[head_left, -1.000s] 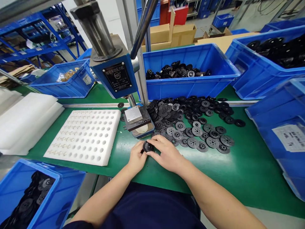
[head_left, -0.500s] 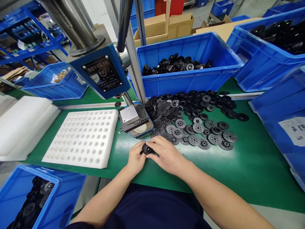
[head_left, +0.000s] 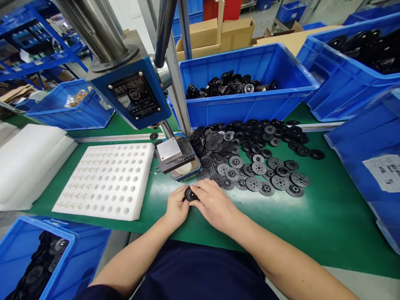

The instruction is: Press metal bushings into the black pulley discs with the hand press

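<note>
Between my two hands, just above the near part of the green table (head_left: 281, 225), I hold a small black round part (head_left: 190, 194) with a hub at its centre. My left hand (head_left: 176, 206) grips it from the left, its fingers partly hidden behind the part. From the right, my right hand (head_left: 212, 203) closes its thumb and fingers on the same part. A hand press (head_left: 134, 96) stands just beyond, its metal block (head_left: 169, 150) above the base. Many black discs (head_left: 259, 168) lie in a loose pile beyond my right hand.
To the left lies a white foam tray (head_left: 125, 179) with rows of holes, some holding small clear pieces. Blue bins with black parts stand behind the pile (head_left: 246, 106), at the right (head_left: 353, 87) and at the lower left (head_left: 84, 254). White foam sheets (head_left: 34, 162) are stacked far left.
Both hands stay on the black round part, with the right fingers shifted very slightly over it. The view has moved a little; nothing else has visibly changed.
</note>
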{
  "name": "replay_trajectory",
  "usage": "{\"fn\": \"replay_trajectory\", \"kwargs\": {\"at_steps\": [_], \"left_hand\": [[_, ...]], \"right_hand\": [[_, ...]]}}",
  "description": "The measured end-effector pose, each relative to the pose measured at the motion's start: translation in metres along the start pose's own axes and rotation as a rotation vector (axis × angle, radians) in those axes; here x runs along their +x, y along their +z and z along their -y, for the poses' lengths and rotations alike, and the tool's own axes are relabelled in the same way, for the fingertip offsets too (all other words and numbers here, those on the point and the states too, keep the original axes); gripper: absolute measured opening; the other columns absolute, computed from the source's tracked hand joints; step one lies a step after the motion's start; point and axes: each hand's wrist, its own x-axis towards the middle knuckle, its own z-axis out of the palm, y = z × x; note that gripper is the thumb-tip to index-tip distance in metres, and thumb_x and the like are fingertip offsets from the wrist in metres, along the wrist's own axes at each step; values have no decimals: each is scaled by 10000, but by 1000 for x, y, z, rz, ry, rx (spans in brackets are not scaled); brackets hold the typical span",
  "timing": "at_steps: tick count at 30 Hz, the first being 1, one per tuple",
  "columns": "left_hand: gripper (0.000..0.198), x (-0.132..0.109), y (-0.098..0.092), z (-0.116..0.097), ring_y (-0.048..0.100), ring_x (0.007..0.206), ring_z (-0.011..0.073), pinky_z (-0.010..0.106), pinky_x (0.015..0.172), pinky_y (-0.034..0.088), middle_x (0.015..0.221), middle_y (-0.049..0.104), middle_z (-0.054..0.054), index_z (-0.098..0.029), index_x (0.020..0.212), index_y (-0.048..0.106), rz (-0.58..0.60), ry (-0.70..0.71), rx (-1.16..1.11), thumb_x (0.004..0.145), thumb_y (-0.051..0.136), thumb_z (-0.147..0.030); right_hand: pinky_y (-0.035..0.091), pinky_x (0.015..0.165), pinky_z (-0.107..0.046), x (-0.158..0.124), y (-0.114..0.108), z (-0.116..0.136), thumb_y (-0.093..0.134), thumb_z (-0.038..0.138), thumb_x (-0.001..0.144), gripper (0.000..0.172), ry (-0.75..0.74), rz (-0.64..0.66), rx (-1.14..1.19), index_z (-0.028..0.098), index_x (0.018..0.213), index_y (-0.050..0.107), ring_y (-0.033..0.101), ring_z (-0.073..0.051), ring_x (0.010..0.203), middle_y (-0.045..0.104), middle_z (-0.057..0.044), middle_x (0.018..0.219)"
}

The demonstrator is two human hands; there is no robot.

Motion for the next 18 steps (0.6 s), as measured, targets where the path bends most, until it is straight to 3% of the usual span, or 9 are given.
{"fn": "replay_trajectory", "kwargs": {"at_steps": [9, 15, 18], "left_hand": [[141, 1, -1, -1, 635, 740, 197, 314, 712, 526, 804, 696, 60, -186, 803, 675, -35, -21, -8, 861, 583, -275], [141, -4, 1, -4, 567, 654, 156, 256, 627, 465, 719, 641, 17, -164, 821, 647, -50, -146, -17, 818, 630, -304], [195, -6, 1, -3, 510, 590, 127, 242, 595, 429, 639, 581, -6, -162, 733, 609, -18, -188, -35, 811, 674, -328]], "right_hand": [[483, 815, -412, 4, -2, 3, 695, 218, 864, 264, 28, -25, 4, 160, 1120, 665, 554, -240, 913, 635, -93, 954], [499, 861, -372, 8, -14, -9, 683, 332, 875, 265, 115, -106, 269, 186, 1096, 682, 594, -210, 933, 653, -74, 982], [498, 804, -324, 10, -16, -18, 529, 421, 960, 297, 175, -165, 388, 181, 1034, 688, 614, -183, 877, 660, -64, 916]]}}
